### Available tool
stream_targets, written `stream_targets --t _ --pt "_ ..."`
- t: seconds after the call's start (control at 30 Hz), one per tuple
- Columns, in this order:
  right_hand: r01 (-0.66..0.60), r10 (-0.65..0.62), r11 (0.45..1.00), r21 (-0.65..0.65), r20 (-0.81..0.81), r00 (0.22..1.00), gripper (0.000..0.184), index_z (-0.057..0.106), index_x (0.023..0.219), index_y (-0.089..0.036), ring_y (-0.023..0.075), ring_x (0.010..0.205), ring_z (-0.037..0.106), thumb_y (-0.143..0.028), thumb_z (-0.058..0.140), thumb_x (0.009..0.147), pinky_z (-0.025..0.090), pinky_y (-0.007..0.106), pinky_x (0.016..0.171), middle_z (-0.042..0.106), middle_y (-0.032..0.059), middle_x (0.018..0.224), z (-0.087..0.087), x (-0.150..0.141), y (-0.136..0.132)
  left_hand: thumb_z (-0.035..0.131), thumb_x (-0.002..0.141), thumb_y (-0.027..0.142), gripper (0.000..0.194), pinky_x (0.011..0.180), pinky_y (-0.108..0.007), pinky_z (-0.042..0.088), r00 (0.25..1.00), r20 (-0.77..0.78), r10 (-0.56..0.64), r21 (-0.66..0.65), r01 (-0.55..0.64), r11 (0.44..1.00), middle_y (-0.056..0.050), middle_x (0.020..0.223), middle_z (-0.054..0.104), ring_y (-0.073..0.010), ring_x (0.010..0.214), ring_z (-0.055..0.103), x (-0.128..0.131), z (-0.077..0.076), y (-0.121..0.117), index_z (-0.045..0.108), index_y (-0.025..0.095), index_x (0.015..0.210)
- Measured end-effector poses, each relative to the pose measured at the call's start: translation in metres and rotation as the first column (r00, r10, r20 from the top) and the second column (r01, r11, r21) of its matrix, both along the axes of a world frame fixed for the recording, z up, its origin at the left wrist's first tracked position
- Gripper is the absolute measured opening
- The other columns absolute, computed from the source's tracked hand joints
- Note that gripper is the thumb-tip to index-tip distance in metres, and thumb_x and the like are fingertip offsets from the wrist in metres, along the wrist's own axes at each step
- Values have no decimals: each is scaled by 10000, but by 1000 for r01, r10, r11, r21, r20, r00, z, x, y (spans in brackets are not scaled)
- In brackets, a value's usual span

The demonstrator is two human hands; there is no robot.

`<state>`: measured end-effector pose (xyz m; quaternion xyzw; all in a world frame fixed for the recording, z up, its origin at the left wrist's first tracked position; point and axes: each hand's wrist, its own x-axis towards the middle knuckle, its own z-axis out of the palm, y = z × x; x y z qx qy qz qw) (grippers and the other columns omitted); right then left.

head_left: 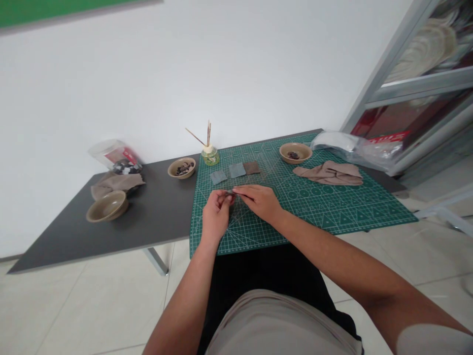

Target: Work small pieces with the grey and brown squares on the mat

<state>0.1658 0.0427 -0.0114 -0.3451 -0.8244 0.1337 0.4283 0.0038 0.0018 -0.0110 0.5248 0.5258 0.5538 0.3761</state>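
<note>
- Centrally, left hand [215, 217] and right hand [263, 201] pinch a small greyish piece [229, 193] above a green mat [251, 235].
- Light, even fingertip pressure near its edges should steady it without bending.

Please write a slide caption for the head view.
Left hand and right hand hold a small item over a green cutting mat.

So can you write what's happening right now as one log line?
left hand: holding small dark piece | right hand: fingers on same piece | three cloth squares: on green mat, beyond hands | brown cloth: on mat, right
</note>
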Motion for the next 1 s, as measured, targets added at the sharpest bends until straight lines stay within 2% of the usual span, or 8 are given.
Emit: stream_targets --t 0.13,0.2,0.4,0.6,0.77,0.9,1.0 --pt "-38 28 996 86 113 993 337 693 1194 -220 169 1106 682 -107 514 932 552 333 980 721 38 1211 -1 -2 -1 634 826 309 129 624 -244 456 969 -233 86 24 -82 996 39 676 579 -121 632 562 -1 6 -4 581 206 770" --pt "-62 44 991 119 147 988 341 678 1224 -195 181 1118 676 -123 512 935 552 347 986 713 63 1223 -1 -3 -2 636 815 292 150 586 -233 410 948 -291 130 40 -124 992 53 629 527 -108 587 512 -1 10 -6 561 203 720" --pt "-175 128 970 170 257 958 408 618 1320 -211 178 1217 626 -116 479 949 517 365 1058 643 65 1339 2 -5 -4 613 786 212 183 570 -231 394 954 -261 149 22 -149 989 57 566 542 -109 548 506 -2 10 -7 490 210 651" --pt "-78 32 984 162 269 962 420 620 1318 -190 191 1201 639 -91 482 934 540 364 1029 641 89 1333 0 -5 -6 654 803 304 161 604 -250 448 976 -156 154 45 -148 988 39 621 600 -128 586 572 -2 6 -8 552 213 718" --pt "-158 84 960 229 302 950 418 607 1330 -192 180 1221 625 -100 476 943 528 346 1041 608 78 1374 -3 -6 -7 645 783 246 203 578 -233 405 939 -279 200 66 -189 980 48 591 566 -110 555 512 -2 7 -9 505 210 642" --pt "-81 11 970 231 286 958 391 614 1314 -151 189 1157 666 -122 456 957 568 336 968 634 106 1335 -4 -6 -8 652 798 300 160 609 -236 433 961 -216 175 57 -167 984 36 653 604 -118 603 549 -1 6 -9 557 205 711" --pt "-106 43 972 209 285 957 389 621 1311 -174 203 1165 662 -132 473 953 565 358 975 626 104 1343 -3 -7 -8 676 762 266 159 589 -228 419 950 -245 193 68 -182 981 45 632 577 -112 584 522 -1 6 -9 550 206 688"
